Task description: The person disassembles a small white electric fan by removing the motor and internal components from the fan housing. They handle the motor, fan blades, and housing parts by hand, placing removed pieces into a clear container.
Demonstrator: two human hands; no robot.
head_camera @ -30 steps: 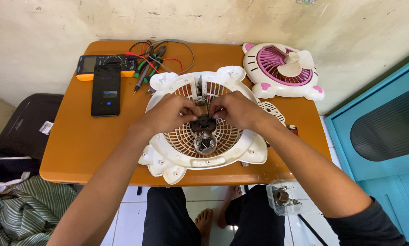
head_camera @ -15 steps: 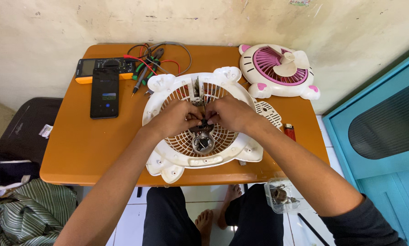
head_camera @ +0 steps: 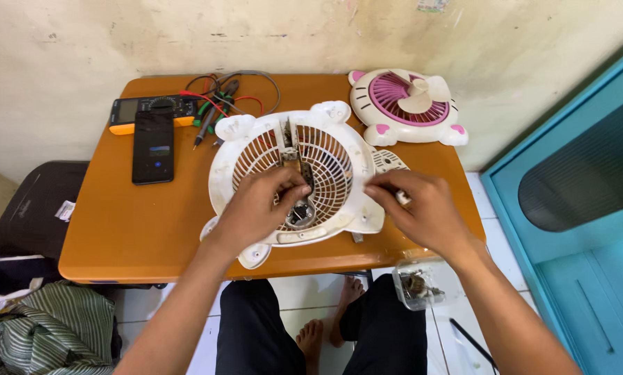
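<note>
A white fan housing with a round grille (head_camera: 256, 149) lies flat on the orange table (head_camera: 131, 222). My left hand (head_camera: 259, 205) rests on the grille's centre, thumb and fingers pinched on the small dark motor part (head_camera: 302, 208) by the hub. My right hand (head_camera: 422, 208) is off the housing, over the table's right front part beside a small white vent piece (head_camera: 388, 161). Its fingers are curled and a small pale bit shows at the fingertips. What that bit is cannot be made out.
At the back right lies a pink and white fan front (head_camera: 402, 104). At the back left are a multimeter (head_camera: 148, 111) with leads, pliers and a black phone (head_camera: 153, 147). A clear tub of small parts (head_camera: 417, 285) rests on my right knee. A blue door stands at the right.
My right hand has left the motor at the grille's centre and moved right and toward me. My left hand stays on the motor part. The view has shifted slightly.
</note>
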